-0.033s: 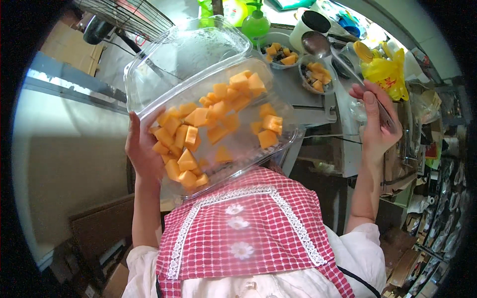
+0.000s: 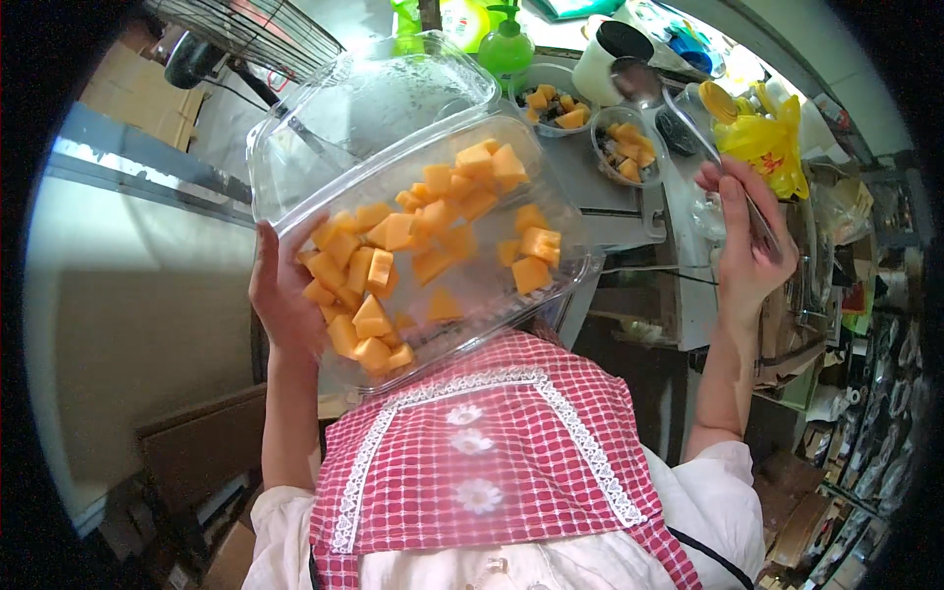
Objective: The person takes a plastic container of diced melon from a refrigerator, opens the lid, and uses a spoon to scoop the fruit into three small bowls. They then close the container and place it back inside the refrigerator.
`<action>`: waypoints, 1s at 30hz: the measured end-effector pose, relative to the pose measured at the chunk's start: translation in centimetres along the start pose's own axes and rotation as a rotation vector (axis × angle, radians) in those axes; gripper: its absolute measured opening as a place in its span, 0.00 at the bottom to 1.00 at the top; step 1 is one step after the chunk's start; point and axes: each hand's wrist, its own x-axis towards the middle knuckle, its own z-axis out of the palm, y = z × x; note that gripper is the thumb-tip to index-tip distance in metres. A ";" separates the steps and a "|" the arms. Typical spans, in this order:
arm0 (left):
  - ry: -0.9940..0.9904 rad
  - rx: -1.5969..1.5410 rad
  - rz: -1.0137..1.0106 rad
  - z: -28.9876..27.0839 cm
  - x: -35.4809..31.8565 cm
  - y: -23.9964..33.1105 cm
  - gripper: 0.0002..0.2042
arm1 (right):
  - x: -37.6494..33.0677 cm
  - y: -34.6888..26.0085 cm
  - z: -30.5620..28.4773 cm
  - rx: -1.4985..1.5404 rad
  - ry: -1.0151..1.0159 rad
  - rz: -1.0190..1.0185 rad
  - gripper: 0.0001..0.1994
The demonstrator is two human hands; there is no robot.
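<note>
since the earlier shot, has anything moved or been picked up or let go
Nothing visibly changed. The left hand holds the clear hinged container of orange fruit cubes, tilted, as before. The right hand grips the long metal spoon over the small fruit bowls on the counter, as before.

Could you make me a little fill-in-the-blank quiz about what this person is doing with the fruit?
1. The left hand holds a clear plastic container of ____ fruit cubes.
2. The right hand holds a metal ____.
3. The container's hinged lid is ____.
4. The apron is red and white ____.

Missing words: orange; spoon; open; checked
</note>
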 end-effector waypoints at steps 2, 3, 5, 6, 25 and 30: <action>-0.028 0.020 -0.028 0.3 0.0 0.1 0.42 | 1.0 0.6 0.2 -0.076 0.020 0.015 0.09; -0.026 0.020 -0.023 -0.1 -0.1 0.1 0.42 | 1.6 1.9 0.2 -0.021 -0.002 0.145 0.09; -0.061 0.030 -0.049 -0.5 0.1 0.0 0.41 | 2.5 4.0 -0.4 0.066 -0.018 0.226 0.09; -0.067 0.029 -0.047 -0.2 0.0 0.1 0.41 | 3.1 4.5 -0.7 0.063 -0.014 0.222 0.09; 0.037 0.183 -0.005 0.9 -0.2 0.5 0.45 | 11.0 8.9 3.8 -0.349 -0.369 0.331 0.18; 0.023 0.155 0.004 0.5 0.1 0.5 0.44 | 9.1 11.1 2.4 -0.155 -0.240 0.409 0.15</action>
